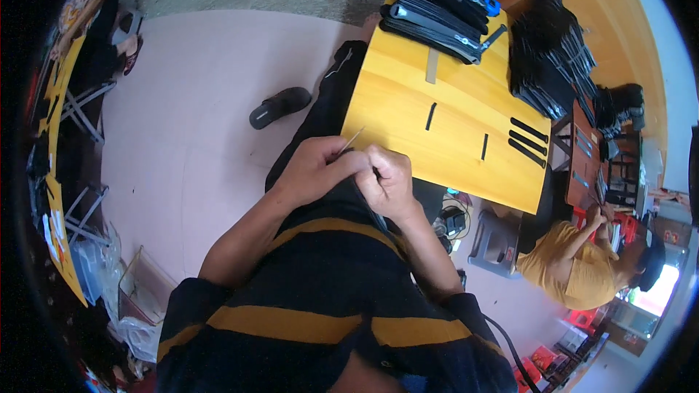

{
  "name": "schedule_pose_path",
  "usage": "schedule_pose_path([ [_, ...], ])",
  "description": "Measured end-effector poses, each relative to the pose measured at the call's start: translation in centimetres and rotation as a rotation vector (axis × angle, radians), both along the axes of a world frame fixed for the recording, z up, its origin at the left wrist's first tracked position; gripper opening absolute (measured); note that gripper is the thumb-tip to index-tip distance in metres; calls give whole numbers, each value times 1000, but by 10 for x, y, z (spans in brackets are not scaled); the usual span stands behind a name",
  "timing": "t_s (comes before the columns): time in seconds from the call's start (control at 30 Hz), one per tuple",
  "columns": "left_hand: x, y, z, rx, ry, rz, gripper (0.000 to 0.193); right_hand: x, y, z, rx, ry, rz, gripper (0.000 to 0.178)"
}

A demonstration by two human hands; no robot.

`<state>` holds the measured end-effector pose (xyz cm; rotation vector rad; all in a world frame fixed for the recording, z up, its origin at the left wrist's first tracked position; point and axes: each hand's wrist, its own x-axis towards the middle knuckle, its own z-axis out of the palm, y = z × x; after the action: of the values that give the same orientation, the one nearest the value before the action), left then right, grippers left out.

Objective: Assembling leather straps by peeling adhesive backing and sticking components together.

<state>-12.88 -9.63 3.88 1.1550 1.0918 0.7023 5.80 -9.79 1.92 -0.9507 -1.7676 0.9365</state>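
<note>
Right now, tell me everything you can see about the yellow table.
The yellow wooden table has a smooth, glossy top with visible grain and sits in front of the person. A heap of black and grey folded items covers its far end. Several thin black strips lie apart on it. Both hands work just at its near edge.

Bright, even daylight flooding the scene, strongest toward 4 o'clock where a window (659, 287) is blowing out to white. Glare softly washing the yellow tabletop (408, 113) and paling the pink floor (196, 94). Shadows staying faint and short, with a soft one lying beneath the black sandal (279, 106) at 11 o'clock. Fisheye bending straight edges hard toward the rim, corners vignetting to black. Centre staying fairly sharp, outer clutter at 9 o'clock smearing and losing detail.
</note>
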Motion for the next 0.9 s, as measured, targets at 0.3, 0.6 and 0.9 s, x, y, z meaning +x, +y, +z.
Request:
schedule_pose_path([
  [0.3,19,-16,-16,166,-190,252,28,2,1,3,-76,201,-294,13],
  [0.6,9,-24,-34,2,-443,638,34,237,24,30,149,699,-1223,14],
  [0.9,-14,-7,-42,-5,-292,648,40,330,5,12,205,668,-1357,13],
])
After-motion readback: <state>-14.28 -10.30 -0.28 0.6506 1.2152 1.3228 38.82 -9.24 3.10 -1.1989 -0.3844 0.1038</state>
